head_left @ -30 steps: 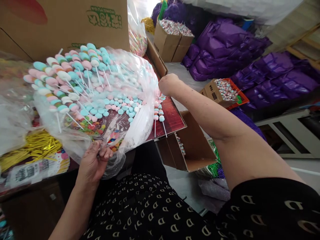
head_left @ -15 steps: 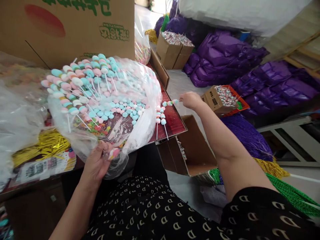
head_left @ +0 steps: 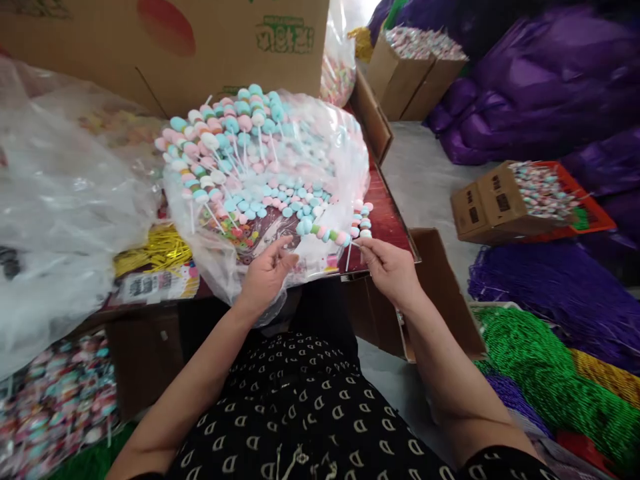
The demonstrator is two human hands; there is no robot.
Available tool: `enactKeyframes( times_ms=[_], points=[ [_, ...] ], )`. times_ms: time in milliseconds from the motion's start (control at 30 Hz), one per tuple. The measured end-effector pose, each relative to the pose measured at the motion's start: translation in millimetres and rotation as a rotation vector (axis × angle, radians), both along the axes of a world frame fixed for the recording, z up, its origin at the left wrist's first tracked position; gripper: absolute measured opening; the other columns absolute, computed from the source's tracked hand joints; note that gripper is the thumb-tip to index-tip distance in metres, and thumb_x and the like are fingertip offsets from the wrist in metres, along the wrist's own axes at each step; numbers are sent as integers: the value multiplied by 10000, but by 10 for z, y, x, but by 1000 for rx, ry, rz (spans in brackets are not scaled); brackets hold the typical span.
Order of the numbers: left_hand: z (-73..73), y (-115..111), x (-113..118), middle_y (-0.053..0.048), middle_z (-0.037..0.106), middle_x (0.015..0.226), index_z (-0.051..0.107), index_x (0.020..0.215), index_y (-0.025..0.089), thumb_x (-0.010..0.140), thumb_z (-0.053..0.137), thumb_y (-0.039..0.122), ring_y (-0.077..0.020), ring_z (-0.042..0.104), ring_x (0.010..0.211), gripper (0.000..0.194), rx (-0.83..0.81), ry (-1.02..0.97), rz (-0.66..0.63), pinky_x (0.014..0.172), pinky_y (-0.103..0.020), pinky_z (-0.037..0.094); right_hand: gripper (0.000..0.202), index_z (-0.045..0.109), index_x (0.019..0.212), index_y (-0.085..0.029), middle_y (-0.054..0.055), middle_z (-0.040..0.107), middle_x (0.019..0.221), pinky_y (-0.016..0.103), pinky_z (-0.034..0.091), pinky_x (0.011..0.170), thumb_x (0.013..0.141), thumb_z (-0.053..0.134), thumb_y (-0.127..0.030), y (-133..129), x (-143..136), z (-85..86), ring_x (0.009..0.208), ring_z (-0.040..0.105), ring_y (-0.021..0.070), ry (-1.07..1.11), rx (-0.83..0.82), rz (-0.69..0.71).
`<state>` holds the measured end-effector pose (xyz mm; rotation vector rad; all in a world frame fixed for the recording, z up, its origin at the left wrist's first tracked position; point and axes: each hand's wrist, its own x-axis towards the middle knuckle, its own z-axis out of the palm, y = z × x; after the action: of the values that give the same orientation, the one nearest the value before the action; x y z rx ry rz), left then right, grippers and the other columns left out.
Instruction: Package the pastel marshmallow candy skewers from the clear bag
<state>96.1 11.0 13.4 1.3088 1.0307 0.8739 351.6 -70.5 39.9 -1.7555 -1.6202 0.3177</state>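
Note:
My right hand (head_left: 393, 270) pinches the bare stick end of a candy skewer (head_left: 325, 233), strung with blue, pink, white and green pieces. The skewer points left over the front of a clear plastic bag (head_left: 345, 160). Just short of its far end is my left hand (head_left: 270, 270), fingers apart and holding nothing. Inside the opened bag lie loose pastel candies (head_left: 285, 200) and small coloured rings (head_left: 235, 230). Finished-looking skewers (head_left: 225, 127) are heaped at its back left. A few more skewers (head_left: 364, 217) rest on the red table (head_left: 393, 220), beside my right fingertips.
Yellow twist ties (head_left: 155, 250) and printed wrappers (head_left: 160, 283) lie left. A large carton (head_left: 225, 47) stands behind the bag. An open carton (head_left: 445, 293) is below the table's right edge; a filled box (head_left: 490, 203) and purple bundles (head_left: 545, 80) stand on the floor.
My right hand has come in from beyond the table's right side with the skewer, now in front of me. My left hand has released the plastic at the front and risen. The view has shifted.

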Motion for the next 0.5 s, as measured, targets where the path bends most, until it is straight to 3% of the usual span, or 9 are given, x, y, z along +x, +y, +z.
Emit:
enactKeyframes(
  times_ms=[100,200,333,400,500],
  points=[
    [-88,20,-35,-11,697,840,706,1289,227,882,770,485,-128,606,695,486,36,-67,54,606,-230,494,308,791,1124,-240,101,823,988,335,590,742,1016,513,-316,-55,-305,-86,826,766,233,-41,4,80],
    [-102,5,-109,8,682,806,700,1306,236,913,732,514,-101,545,609,482,7,-83,100,563,-226,473,319,787,1133,-246,93,818,929,333,601,736,1025,491,-296,-81,-442,-149,801,768,229,-49,1,140],
    [-94,-26,-217,68,512,593,700,1341,229,916,719,556,-59,306,418,537,-118,-116,77,385,-222,282,313,793,1118,-247,71,797,855,318,603,722,1023,496,-276,-91,-496,-144,755,755,209,-19,0,207],
    [-102,-22,-275,85,438,536,690,1382,234,923,708,563,-59,253,391,565,-141,-117,23,364,-225,232,303,796,1110,-246,58,787,828,307,597,700,1018,509,-274,-91,-499,-111,720,742,194,11,-14,222],
    [-83,14,-356,53,543,566,693,1398,230,956,678,514,-95,444,457,526,-6,-56,-49,459,-221,416,297,800,1105,-242,39,775,795,294,582,670,1012,521,-281,-88,-476,-51,671,714,173,55,-49,251]
  ],
)
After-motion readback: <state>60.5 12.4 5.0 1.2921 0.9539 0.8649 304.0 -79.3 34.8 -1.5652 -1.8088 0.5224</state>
